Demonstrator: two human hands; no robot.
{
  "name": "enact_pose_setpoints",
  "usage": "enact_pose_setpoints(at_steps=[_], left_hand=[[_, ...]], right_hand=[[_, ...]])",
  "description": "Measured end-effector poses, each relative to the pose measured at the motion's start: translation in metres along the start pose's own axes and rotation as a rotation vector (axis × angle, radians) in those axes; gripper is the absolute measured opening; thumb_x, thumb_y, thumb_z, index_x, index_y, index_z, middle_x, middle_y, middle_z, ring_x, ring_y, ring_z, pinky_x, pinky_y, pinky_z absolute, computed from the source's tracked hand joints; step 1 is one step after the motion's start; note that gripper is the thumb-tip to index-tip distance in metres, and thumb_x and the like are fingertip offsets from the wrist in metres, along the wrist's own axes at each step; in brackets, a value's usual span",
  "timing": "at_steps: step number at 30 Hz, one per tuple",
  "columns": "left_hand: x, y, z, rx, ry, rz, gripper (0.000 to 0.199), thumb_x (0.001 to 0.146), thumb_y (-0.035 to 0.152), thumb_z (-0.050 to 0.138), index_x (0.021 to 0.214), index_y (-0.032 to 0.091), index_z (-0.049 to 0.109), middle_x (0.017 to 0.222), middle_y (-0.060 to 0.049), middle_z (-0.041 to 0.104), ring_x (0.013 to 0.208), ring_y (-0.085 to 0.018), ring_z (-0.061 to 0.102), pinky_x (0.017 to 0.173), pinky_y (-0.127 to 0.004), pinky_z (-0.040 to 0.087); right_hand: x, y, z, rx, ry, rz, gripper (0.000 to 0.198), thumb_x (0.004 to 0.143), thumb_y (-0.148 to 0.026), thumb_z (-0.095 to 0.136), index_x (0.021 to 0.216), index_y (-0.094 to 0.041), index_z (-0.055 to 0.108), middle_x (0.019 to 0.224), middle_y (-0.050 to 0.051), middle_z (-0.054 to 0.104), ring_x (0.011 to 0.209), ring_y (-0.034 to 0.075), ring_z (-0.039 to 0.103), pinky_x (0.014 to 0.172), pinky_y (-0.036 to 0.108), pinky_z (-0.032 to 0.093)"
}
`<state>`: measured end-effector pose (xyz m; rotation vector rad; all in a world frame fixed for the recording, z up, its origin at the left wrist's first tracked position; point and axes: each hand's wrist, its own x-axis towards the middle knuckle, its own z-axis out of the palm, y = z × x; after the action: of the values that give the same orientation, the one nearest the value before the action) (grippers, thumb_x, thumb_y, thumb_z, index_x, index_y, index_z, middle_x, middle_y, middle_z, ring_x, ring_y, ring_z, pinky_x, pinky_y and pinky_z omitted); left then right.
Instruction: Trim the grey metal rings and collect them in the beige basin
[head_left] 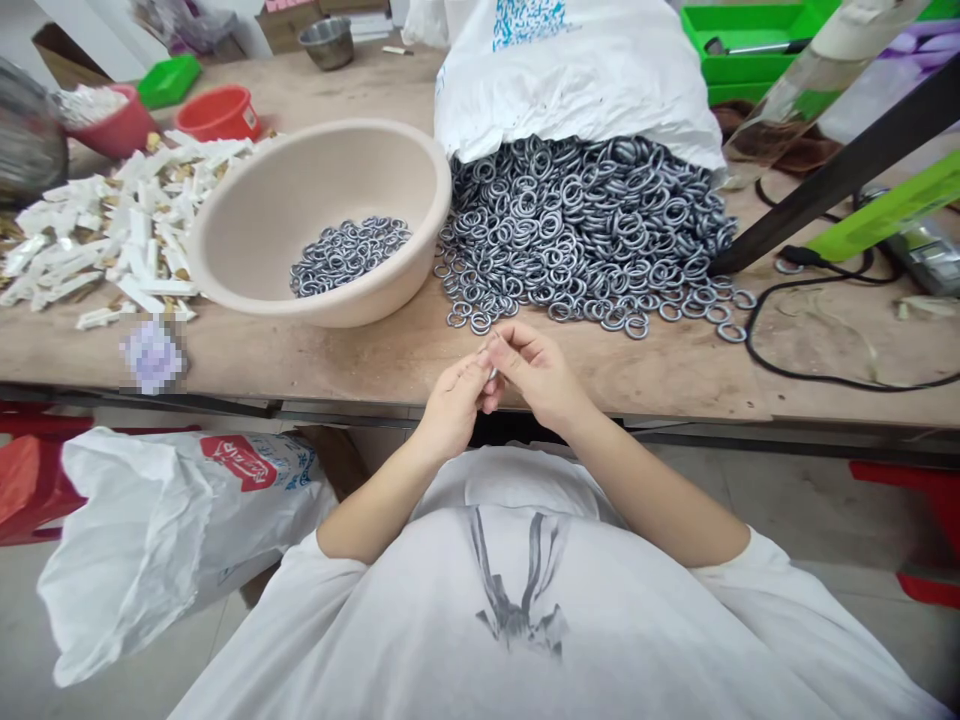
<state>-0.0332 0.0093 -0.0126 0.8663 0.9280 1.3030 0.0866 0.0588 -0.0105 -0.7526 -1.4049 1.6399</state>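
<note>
Both hands meet at the table's front edge, just below the ring pile. My left hand [457,395] is closed, thumb and fingers pinching a small grey ring [493,374] that is mostly hidden. My right hand [536,375] is closed on the same ring, its thumb and fingertips touching those of the left. Beyond them, a large heap of shiny grey rings [577,230] spills from the mouth of a white sack [577,90]. To the left, a beige basin [247,285] holds a smaller heap of rings [349,255].
White strip-like pieces [142,225] lie heaped at the left, near a red bowl [217,112]. A dark bar [840,165] slants over the right side, above a black cable [757,350]. An open white sack [150,530] sits below the table at the left.
</note>
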Motion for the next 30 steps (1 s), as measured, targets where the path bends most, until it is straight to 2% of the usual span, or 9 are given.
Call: enact_pose_setpoints(at_steps=[4,7,12,16,20,22,25,27,30], left_hand=[[-0.002,0.01,0.002,-0.114,-0.053,-0.106,0.046,0.089,0.049,0.063,0.062,0.019,0.042,0.051,0.006,0.034,0.047,-0.008,0.032,0.052,-0.023,0.035],[-0.003,0.013,0.002,-0.178,-0.05,-0.164,0.047,0.09,0.049,0.062,0.061,0.019,0.04,0.049,0.006,0.031,0.047,-0.008,0.03,0.052,-0.022,0.035],[-0.005,0.014,0.003,-0.2,-0.025,-0.205,0.046,0.091,0.045,0.061,0.059,0.019,0.041,0.049,0.005,0.031,0.048,-0.008,0.032,0.055,-0.021,0.039],[-0.004,0.014,0.001,-0.181,-0.036,-0.201,0.044,0.091,0.042,0.06,0.059,0.019,0.043,0.049,0.005,0.033,0.048,-0.008,0.032,0.055,-0.022,0.039],[-0.005,0.013,-0.005,-0.172,-0.078,-0.174,0.042,0.086,0.04,0.066,0.059,0.019,0.042,0.049,0.006,0.031,0.047,-0.008,0.03,0.056,-0.023,0.038],[-0.009,0.012,-0.009,-0.154,-0.153,-0.169,0.045,0.085,0.043,0.067,0.057,0.019,0.042,0.048,0.006,0.032,0.047,-0.008,0.031,0.056,-0.024,0.038],[-0.013,0.01,-0.014,-0.139,-0.229,-0.184,0.048,0.087,0.049,0.065,0.056,0.019,0.043,0.047,0.005,0.034,0.048,-0.009,0.033,0.058,-0.026,0.039],[-0.013,0.009,-0.018,-0.156,-0.127,-0.168,0.048,0.087,0.048,0.065,0.057,0.02,0.041,0.048,0.006,0.032,0.048,-0.009,0.032,0.058,-0.025,0.04],[-0.011,0.008,-0.022,-0.172,0.023,-0.156,0.041,0.086,0.044,0.067,0.062,0.019,0.045,0.049,0.007,0.031,0.047,-0.008,0.03,0.055,-0.024,0.039]], right_hand=[[-0.006,-0.005,-0.012,-0.394,0.129,-0.218,0.05,0.092,-0.069,0.051,0.078,-0.021,0.056,0.066,-0.002,0.054,0.06,0.012,0.05,0.06,0.027,0.038],[-0.018,-0.012,-0.014,-0.691,0.043,-0.305,0.05,0.098,-0.063,0.043,0.079,-0.02,0.059,0.067,0.001,0.059,0.063,0.014,0.052,0.061,0.029,0.035],[-0.025,-0.018,-0.011,-0.837,-0.025,-0.314,0.054,0.099,-0.064,0.037,0.073,-0.02,0.056,0.065,0.002,0.058,0.061,0.014,0.05,0.06,0.029,0.032],[-0.025,-0.019,-0.01,-0.832,-0.063,-0.324,0.051,0.1,-0.059,0.041,0.069,-0.02,0.053,0.062,0.0,0.055,0.059,0.013,0.048,0.059,0.028,0.03],[-0.018,-0.007,-0.012,-0.714,-0.123,-0.254,0.047,0.101,-0.055,0.042,0.071,-0.02,0.053,0.065,0.0,0.058,0.061,0.013,0.051,0.06,0.027,0.032],[-0.007,0.003,-0.016,-0.719,-0.044,-0.209,0.048,0.1,-0.057,0.043,0.068,-0.021,0.049,0.062,-0.001,0.053,0.06,0.013,0.048,0.06,0.028,0.031],[0.008,0.012,-0.021,-0.751,0.164,-0.173,0.05,0.098,-0.059,0.045,0.064,-0.022,0.043,0.058,-0.003,0.043,0.06,0.014,0.043,0.061,0.029,0.031],[0.011,0.01,-0.017,-0.652,0.114,-0.217,0.042,0.096,-0.058,0.05,0.077,-0.021,0.054,0.068,-0.001,0.052,0.067,0.015,0.049,0.065,0.029,0.036],[0.006,0.002,0.0,-0.443,-0.097,-0.192,0.039,0.085,-0.057,0.068,0.098,-0.021,0.059,0.081,0.0,0.062,0.071,0.015,0.057,0.065,0.028,0.044]])
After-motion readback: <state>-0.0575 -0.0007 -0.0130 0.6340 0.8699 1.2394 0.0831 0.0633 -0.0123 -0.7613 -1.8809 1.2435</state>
